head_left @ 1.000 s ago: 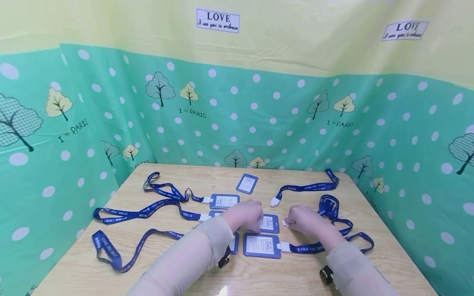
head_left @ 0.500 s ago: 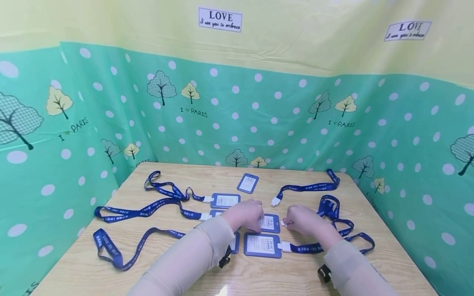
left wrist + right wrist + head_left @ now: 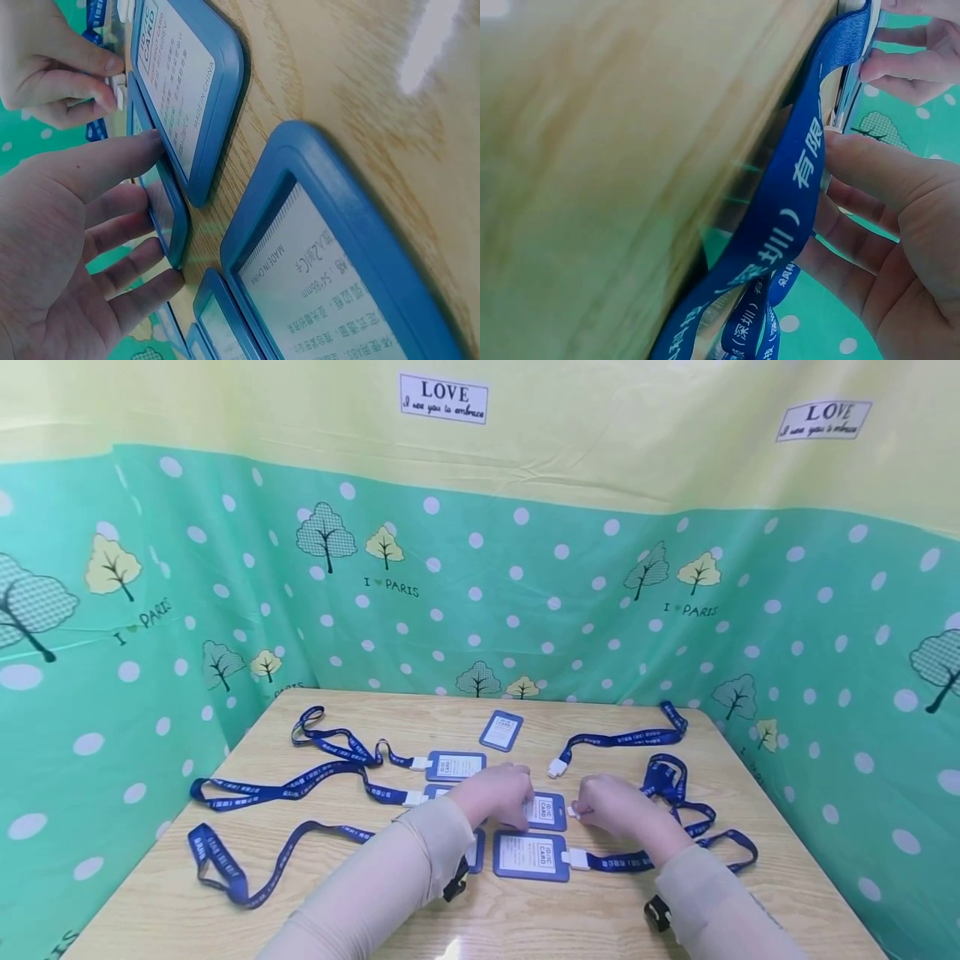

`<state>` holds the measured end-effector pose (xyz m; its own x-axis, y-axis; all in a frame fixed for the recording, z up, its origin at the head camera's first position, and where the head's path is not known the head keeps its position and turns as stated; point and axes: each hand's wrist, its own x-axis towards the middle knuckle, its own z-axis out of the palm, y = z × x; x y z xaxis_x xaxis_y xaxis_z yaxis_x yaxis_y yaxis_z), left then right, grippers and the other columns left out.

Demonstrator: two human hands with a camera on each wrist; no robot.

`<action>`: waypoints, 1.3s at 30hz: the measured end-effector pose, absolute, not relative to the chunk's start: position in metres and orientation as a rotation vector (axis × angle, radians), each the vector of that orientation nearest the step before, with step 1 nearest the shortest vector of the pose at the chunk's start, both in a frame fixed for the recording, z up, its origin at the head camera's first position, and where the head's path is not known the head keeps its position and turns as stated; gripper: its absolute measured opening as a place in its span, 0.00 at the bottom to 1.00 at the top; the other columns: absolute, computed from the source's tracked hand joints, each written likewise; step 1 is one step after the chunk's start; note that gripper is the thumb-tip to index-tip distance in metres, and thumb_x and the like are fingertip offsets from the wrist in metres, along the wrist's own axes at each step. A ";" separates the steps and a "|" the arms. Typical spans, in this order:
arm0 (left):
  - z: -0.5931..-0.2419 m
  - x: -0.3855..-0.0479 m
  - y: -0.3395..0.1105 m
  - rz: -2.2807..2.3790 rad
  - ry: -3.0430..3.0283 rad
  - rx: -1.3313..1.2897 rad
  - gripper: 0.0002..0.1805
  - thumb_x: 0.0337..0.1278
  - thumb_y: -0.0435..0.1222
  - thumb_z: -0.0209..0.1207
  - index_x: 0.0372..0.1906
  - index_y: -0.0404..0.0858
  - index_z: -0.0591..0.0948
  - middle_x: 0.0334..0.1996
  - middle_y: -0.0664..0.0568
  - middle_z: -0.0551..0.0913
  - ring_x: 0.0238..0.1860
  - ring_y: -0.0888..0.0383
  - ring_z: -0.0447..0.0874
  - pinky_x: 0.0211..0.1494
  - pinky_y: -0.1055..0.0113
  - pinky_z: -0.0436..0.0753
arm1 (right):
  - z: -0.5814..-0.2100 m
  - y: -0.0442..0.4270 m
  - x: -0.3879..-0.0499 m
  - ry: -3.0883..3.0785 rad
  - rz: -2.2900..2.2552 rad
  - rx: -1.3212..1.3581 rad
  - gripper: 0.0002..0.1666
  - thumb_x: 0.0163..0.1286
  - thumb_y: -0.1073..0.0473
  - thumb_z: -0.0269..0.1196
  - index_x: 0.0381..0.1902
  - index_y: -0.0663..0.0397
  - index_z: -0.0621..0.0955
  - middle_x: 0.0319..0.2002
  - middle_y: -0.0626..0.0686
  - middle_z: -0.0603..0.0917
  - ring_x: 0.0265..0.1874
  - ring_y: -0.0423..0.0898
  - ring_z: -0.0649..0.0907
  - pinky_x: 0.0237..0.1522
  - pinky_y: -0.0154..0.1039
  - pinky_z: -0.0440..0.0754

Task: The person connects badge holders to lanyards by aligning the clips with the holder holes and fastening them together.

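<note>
Blue badge holder (image 3: 552, 812) lies flat on the wooden table (image 3: 547, 918), card side up, between two hands I follow from afar. The left hand (image 3: 498, 795), at its 9 o'clock, holds it with the thumb on the near side and the fingers along the far side; the right hand (image 3: 611, 803), at 3 o'clock, pinches a white clip (image 3: 573, 812) just beside the holder's 3 o'clock end, though I cannot tell from my feeds whether clip and holder touch. With that holder as the dial's centre, I see a near badge holder (image 3: 528, 857) between 6 and 7 o'clock, joined by a white connector (image 3: 576, 859) to a near lanyard (image 3: 622, 863) at 4 o'clock; a lone badge holder (image 3: 501, 731) at 11; a loose lanyard (image 3: 626, 742) toward 2, ending in a white buckle (image 3: 557, 768); a bunched lanyard (image 3: 666, 778) beyond the right hand, toward 3; and, at 10, a strapped badge holder (image 3: 456, 767), while a dotted green-and-yellow curtain (image 3: 525, 577) hangs behind at 12 o'clock
</note>
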<state>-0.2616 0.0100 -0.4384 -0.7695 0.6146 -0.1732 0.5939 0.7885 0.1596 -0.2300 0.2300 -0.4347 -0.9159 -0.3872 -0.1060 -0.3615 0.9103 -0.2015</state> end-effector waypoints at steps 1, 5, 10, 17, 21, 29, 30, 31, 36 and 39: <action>-0.439 -0.262 0.010 0.141 2.763 0.946 0.23 0.47 0.53 0.76 0.49 0.51 0.89 0.49 0.59 0.80 0.47 0.60 0.77 0.56 0.63 0.80 | -0.435 0.230 -0.230 2.929 -0.264 -0.578 0.06 0.64 0.59 0.73 0.39 0.46 0.90 0.28 0.39 0.80 0.26 0.37 0.77 0.37 0.37 0.82; -0.439 -0.262 0.010 0.145 2.762 0.946 0.23 0.47 0.53 0.76 0.49 0.51 0.89 0.49 0.59 0.80 0.47 0.60 0.77 0.56 0.63 0.80 | -0.434 0.230 -0.230 2.926 -0.256 -0.589 0.05 0.65 0.59 0.73 0.39 0.46 0.90 0.28 0.39 0.80 0.26 0.37 0.77 0.37 0.37 0.82; -0.439 -0.261 0.010 0.151 2.761 0.939 0.23 0.47 0.53 0.76 0.50 0.51 0.89 0.52 0.58 0.80 0.49 0.59 0.78 0.57 0.62 0.80 | -0.433 0.229 -0.231 2.914 -0.256 -0.629 0.06 0.63 0.60 0.73 0.38 0.44 0.90 0.30 0.37 0.80 0.29 0.36 0.79 0.40 0.36 0.84; -0.438 -0.261 0.010 0.150 2.759 0.928 0.24 0.47 0.54 0.75 0.51 0.52 0.89 0.55 0.58 0.79 0.52 0.58 0.78 0.58 0.61 0.80 | -0.433 0.228 -0.232 2.912 -0.262 -0.660 0.05 0.64 0.59 0.73 0.37 0.41 0.90 0.30 0.36 0.80 0.30 0.34 0.79 0.41 0.35 0.83; -0.438 -0.261 0.010 0.151 2.759 0.929 0.23 0.48 0.54 0.75 0.51 0.52 0.89 0.56 0.58 0.79 0.52 0.58 0.77 0.59 0.60 0.80 | -0.434 0.228 -0.232 2.918 -0.270 -0.649 0.04 0.65 0.58 0.73 0.36 0.41 0.90 0.30 0.36 0.79 0.30 0.35 0.78 0.41 0.36 0.83; -0.440 -0.262 0.010 0.129 2.768 0.951 0.24 0.48 0.54 0.75 0.51 0.52 0.89 0.54 0.57 0.79 0.50 0.58 0.77 0.57 0.62 0.80 | -0.434 0.229 -0.233 2.912 -0.272 -0.672 0.04 0.65 0.57 0.72 0.37 0.41 0.90 0.30 0.35 0.80 0.31 0.35 0.79 0.41 0.35 0.83; -0.440 -0.262 0.010 0.126 2.769 0.952 0.24 0.47 0.54 0.75 0.51 0.52 0.89 0.55 0.56 0.79 0.52 0.57 0.78 0.58 0.61 0.79 | -0.435 0.229 -0.233 2.912 -0.269 -0.678 0.04 0.66 0.57 0.72 0.38 0.40 0.90 0.31 0.35 0.80 0.31 0.35 0.79 0.42 0.35 0.84; -0.440 -0.262 0.009 0.126 2.769 0.951 0.24 0.48 0.54 0.75 0.52 0.52 0.89 0.57 0.56 0.79 0.53 0.57 0.78 0.60 0.60 0.79 | -0.435 0.229 -0.233 2.913 -0.266 -0.686 0.04 0.66 0.57 0.72 0.38 0.40 0.90 0.31 0.35 0.81 0.31 0.35 0.79 0.42 0.36 0.84; -0.441 -0.263 0.009 0.134 2.758 0.938 0.25 0.47 0.54 0.75 0.53 0.52 0.88 0.65 0.54 0.76 0.60 0.53 0.76 0.64 0.58 0.77 | -0.435 0.231 -0.233 2.911 -0.278 -0.694 0.05 0.66 0.57 0.72 0.39 0.40 0.91 0.33 0.36 0.82 0.34 0.36 0.80 0.45 0.38 0.85; -0.441 -0.264 0.010 0.137 2.758 0.938 0.25 0.47 0.54 0.75 0.52 0.53 0.89 0.64 0.54 0.77 0.59 0.54 0.77 0.64 0.58 0.77 | -0.435 0.231 -0.233 2.910 -0.301 -0.675 0.06 0.66 0.57 0.72 0.39 0.39 0.91 0.35 0.37 0.83 0.35 0.37 0.81 0.46 0.39 0.85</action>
